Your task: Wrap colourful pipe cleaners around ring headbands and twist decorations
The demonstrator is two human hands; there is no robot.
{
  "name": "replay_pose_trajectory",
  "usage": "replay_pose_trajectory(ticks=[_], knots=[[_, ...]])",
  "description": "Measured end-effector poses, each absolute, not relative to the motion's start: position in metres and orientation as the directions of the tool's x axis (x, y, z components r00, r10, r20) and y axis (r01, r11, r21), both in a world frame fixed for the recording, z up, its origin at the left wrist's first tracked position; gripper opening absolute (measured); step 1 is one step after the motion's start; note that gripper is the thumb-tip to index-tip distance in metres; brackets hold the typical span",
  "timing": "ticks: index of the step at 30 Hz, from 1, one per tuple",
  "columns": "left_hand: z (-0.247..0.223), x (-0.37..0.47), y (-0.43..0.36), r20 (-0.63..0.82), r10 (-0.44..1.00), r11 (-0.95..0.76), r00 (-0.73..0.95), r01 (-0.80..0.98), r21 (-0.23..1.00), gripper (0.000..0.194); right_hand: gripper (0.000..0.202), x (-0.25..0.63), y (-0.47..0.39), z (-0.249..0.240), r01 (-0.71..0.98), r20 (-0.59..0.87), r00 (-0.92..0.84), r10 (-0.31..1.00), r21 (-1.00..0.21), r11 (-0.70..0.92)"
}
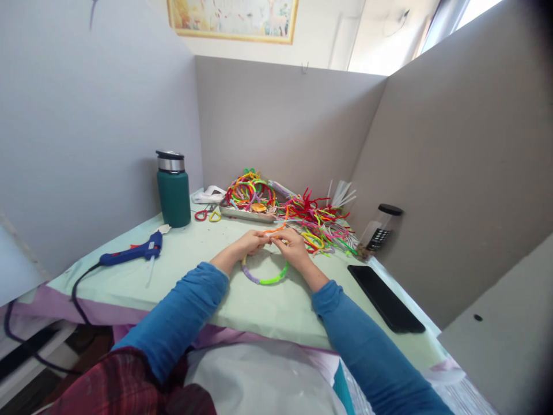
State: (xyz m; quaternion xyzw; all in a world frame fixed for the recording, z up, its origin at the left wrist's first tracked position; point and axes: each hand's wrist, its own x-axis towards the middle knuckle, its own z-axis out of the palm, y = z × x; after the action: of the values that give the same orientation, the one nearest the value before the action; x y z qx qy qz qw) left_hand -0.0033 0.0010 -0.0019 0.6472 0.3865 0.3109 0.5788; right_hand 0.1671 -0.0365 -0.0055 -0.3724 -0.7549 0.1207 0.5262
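Head view shows your left hand [250, 242] and right hand [294, 246] pinching the orange pipe cleaner [276, 229] onto the purple-green ring [264, 275] at mid-table [129, 282]. Ease your grip and the wrap may spring loose; the stem could snag the nearby pile [319, 227].

Bare counter [268, 311] lies open in the lower middle of the frame and toward the left centre. Upper middle is blocked by a pile of pipe cleaners [317, 222] and a tray [248, 213]; a glue gun [132, 252] and flask [173, 189] crowd the left, a phone [386, 298] the right.
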Motion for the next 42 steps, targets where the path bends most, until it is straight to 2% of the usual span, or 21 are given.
replay_pose_trajectory(ticks=[17, 23, 29, 38, 42], knots=[[0.0049, -0.002, -0.0038, -0.052, 0.914, -0.005, 0.403, 0.14, 0.99, 0.039, 0.011, 0.166, -0.0345, -0.0093, 0.488, 0.796, -0.227, 0.561, -0.406, 0.773], [0.0054, -0.0029, -0.0043, -0.034, 0.912, -0.024, 0.408, 0.135, 0.991, 0.04, 0.013, 0.1661, -0.0376, -0.0084, 0.501, 0.778, -0.241, 0.579, -0.411, 0.761], [0.0062, -0.0035, -0.0038, -0.027, 0.917, -0.01, 0.397, 0.091, 0.996, 0.039, 0.016, 0.1666, -0.0391, -0.0066, 0.522, 0.76, -0.16, 0.63, -0.476, 0.708], [0.0046, -0.003, -0.0033, 0.004, 0.928, -0.045, 0.373, 0.099, 0.994, 0.04, 0.02, 0.1671, -0.0385, -0.0082, 0.527, 0.73, -0.208, 0.651, -0.477, 0.703], [0.0052, -0.0036, -0.0041, 0.001, 0.925, -0.046, 0.381, 0.11, 0.993, 0.043, 0.021, 0.1668, -0.0392, -0.0071, 0.537, 0.691, -0.174, 0.702, -0.53, 0.656]])
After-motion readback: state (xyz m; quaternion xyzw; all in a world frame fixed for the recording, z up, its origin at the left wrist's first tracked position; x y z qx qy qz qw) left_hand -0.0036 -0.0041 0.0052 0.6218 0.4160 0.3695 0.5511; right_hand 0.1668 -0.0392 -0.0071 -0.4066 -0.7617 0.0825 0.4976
